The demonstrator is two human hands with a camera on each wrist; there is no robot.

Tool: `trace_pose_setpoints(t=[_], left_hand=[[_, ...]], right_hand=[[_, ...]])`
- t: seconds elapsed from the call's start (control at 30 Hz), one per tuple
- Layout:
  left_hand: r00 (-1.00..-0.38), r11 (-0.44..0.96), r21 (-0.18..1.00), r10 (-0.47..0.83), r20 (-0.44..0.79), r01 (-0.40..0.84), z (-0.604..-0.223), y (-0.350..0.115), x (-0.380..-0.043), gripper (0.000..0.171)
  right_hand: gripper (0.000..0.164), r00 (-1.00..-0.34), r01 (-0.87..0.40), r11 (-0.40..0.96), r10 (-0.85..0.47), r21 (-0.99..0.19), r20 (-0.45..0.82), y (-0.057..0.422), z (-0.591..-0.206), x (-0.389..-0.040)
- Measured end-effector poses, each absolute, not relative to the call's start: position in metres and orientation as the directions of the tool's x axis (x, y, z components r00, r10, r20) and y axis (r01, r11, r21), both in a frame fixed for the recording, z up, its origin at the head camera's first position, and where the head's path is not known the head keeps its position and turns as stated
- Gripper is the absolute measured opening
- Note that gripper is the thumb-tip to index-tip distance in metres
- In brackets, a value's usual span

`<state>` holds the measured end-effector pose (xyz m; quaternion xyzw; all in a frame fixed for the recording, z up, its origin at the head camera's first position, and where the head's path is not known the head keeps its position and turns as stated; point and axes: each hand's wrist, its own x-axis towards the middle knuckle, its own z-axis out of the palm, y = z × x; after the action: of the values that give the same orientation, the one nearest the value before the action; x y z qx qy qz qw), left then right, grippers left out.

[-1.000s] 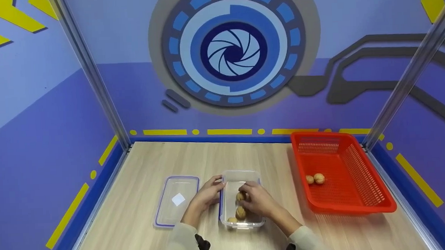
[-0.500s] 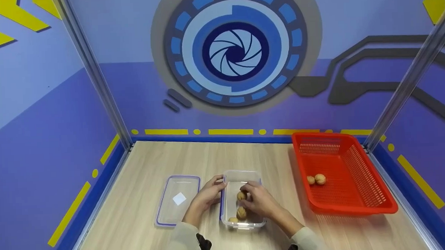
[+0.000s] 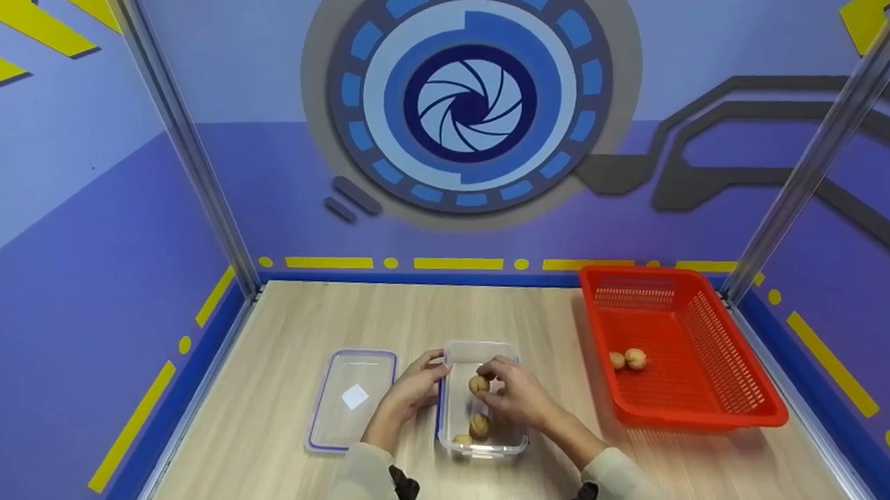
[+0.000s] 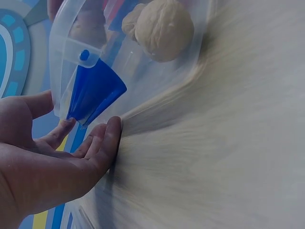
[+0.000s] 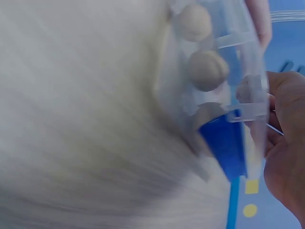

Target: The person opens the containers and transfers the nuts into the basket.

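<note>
A clear plastic food container (image 3: 481, 348) stands lidless on the table. At its left wall my left hand (image 3: 415, 386) holds it, thumb on the rim and fingers along the outside by the blue latch (image 4: 95, 93). My right hand (image 3: 523, 395) reaches in over the right wall and pinches a walnut (image 3: 479, 384) between thumb and fingers. Toward the near end lie a walnut (image 3: 480, 426) and another walnut (image 3: 462, 440). The right wrist view shows a further walnut (image 5: 209, 112) partly behind the right blue latch (image 5: 226, 143). My right hand hides part of the container's inside.
The container's lid (image 3: 340, 424), blue-edged with a white square label, lies flat to the left. A red perforated basket (image 3: 693, 344) stands at the right, with a walnut (image 3: 635, 359) and a second walnut (image 3: 616, 360) inside. Painted walls enclose the wooden table (image 3: 545, 313).
The pinched walnut has shifted slightly toward the far end, and more of it shows between my right fingers. My left hand stays at the container's wall.
</note>
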<state>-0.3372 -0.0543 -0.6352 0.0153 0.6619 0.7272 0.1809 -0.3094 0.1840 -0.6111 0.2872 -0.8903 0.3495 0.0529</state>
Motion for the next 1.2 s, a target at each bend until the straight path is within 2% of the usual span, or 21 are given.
trace_pose_setpoints(t=[0.4, 0.7, 0.97, 1.2], left_hand=[[-0.927, -0.050, 0.965, 0.295, -0.233, -0.259, -0.632, -0.053, -0.339, 0.054], [-0.929, -0.050, 0.962, 0.276, -0.246, -0.270, -0.634, -0.051, -0.339, 0.053], [-0.928, -0.048, 0.962, 0.282, -0.244, -0.268, -0.635, -0.052, -0.340, 0.053], [-0.930, -0.046, 0.963, 0.274, -0.244, -0.266, -0.634, -0.053, -0.338, 0.054]], right_hand=[[0.028, -0.806, -0.581, 0.515, -0.473, -0.631, 0.356, 0.209, -0.561, -0.305], [0.028, -0.738, -0.675, 0.528, -0.475, -0.516, 0.479, 0.232, -0.541, -0.301], [0.030, -0.749, -0.659, 0.546, -0.411, -0.517, 0.520, 0.256, -0.534, -0.302], [0.034, -0.770, -0.630, 0.531, -0.329, -0.567, 0.547, 0.276, -0.526, -0.307]])
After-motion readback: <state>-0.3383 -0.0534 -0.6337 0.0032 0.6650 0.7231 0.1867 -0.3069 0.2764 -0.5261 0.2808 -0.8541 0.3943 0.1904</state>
